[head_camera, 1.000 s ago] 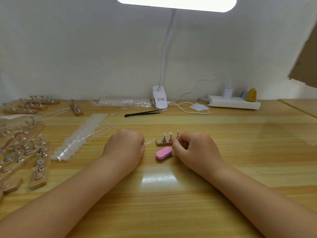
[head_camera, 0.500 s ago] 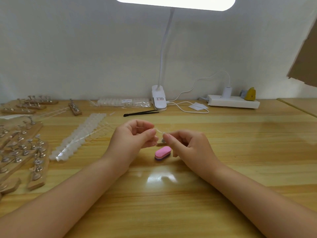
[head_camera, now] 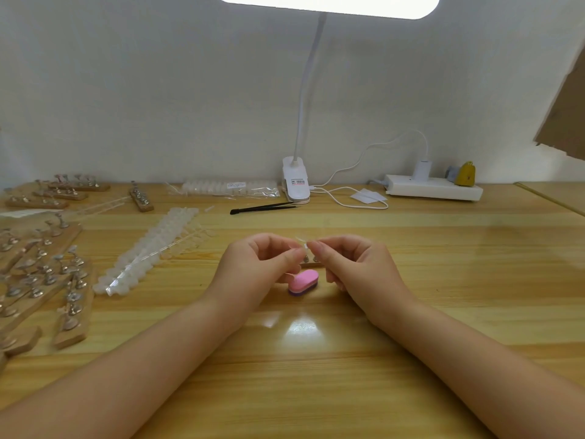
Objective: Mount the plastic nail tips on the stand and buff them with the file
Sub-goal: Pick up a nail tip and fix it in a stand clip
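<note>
My left hand [head_camera: 258, 267] and my right hand [head_camera: 354, 264] are raised a little above the table, their fingertips meeting on a small clear plastic nail tip [head_camera: 302, 241] that both pinch. Behind the hands, mostly hidden, lies a small wooden stand [head_camera: 311, 263] with metal holders. A pink buffing file [head_camera: 303, 282] with a purple underside lies flat on the table just below the fingertips.
Strips of clear nail tips [head_camera: 148, 255] lie to the left, with several more wooden stands [head_camera: 41, 280] at the far left. Black tweezers [head_camera: 262, 207], a bag of tips [head_camera: 231, 188], a clip lamp base [head_camera: 295, 182] and a power strip [head_camera: 433, 186] line the back.
Both hands lifted off the table and came together. A second ago the left held the tip apart and the right was at the stand; now both pinch the nail tip.
</note>
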The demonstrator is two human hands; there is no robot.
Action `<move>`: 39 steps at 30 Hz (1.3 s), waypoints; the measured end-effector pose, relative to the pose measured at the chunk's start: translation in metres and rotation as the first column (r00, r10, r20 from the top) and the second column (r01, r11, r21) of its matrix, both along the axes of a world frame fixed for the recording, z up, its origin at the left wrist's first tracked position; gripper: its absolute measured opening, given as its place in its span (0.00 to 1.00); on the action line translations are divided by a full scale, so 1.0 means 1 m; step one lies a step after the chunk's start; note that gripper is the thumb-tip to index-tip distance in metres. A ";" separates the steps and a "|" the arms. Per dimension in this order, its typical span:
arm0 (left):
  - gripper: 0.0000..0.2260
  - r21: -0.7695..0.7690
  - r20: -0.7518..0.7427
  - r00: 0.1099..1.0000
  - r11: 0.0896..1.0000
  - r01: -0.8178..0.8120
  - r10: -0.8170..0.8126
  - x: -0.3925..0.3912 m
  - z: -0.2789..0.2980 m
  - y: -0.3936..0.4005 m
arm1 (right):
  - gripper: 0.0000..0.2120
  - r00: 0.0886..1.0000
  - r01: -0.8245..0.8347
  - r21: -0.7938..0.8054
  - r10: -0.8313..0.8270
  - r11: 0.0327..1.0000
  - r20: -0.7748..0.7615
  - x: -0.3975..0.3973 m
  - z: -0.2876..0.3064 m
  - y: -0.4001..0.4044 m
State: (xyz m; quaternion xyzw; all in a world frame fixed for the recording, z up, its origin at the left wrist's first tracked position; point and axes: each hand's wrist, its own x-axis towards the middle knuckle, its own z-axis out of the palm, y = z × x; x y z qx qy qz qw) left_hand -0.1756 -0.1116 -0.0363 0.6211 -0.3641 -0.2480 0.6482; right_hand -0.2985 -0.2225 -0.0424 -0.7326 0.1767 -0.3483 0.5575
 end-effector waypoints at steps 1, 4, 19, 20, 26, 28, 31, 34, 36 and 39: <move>0.03 -0.007 0.125 0.991 0.999 -0.051 0.051 0.000 -0.001 0.001 | 0.05 1.000 -0.011 -0.007 0.011 1.000 -0.008 0.000 0.000 0.000; 0.01 -0.123 0.726 0.644 0.968 -0.220 0.239 0.004 -0.004 0.006 | 0.07 0.998 -0.051 -0.003 0.050 0.999 -0.035 0.001 0.000 0.000; 0.14 -0.142 0.885 0.420 0.976 -0.164 0.199 0.001 -0.011 0.004 | 0.04 0.998 -0.054 0.021 0.055 0.998 -0.042 0.001 -0.002 0.002; 0.18 -0.110 0.851 0.495 0.980 -0.164 0.178 0.001 -0.012 0.004 | 0.04 0.998 -0.048 0.021 0.049 0.999 -0.048 0.001 -0.002 0.001; 0.10 -0.069 0.788 0.598 0.987 -0.146 0.144 0.004 -0.011 0.003 | 0.05 0.997 -0.023 0.002 0.023 1.000 -0.076 0.001 -0.003 0.000; 0.07 -0.112 0.787 0.594 0.985 -0.131 0.168 0.004 -0.009 0.004 | 0.05 0.999 0.007 0.011 -0.007 1.000 -0.050 0.001 -0.003 -0.002; 0.07 -0.156 0.809 0.555 0.982 -0.111 0.191 0.003 -0.008 0.005 | 0.04 0.999 0.037 0.023 -0.037 0.999 0.001 0.000 -0.003 -0.003; 0.05 -0.188 0.845 0.487 0.976 -0.114 0.219 0.004 -0.009 0.006 | 0.03 0.999 0.039 0.012 -0.039 0.999 0.023 0.001 -0.003 -0.003; 0.05 -0.204 0.883 0.403 0.969 -0.136 0.242 0.005 -0.008 0.006 | 0.04 0.999 0.041 -0.005 -0.041 0.999 0.027 0.001 -0.004 -0.003; 0.08 -0.233 0.936 0.231 0.959 -0.159 0.266 0.005 -0.007 0.007 | 0.05 0.999 0.036 -0.016 -0.036 0.999 0.022 0.002 -0.006 -0.003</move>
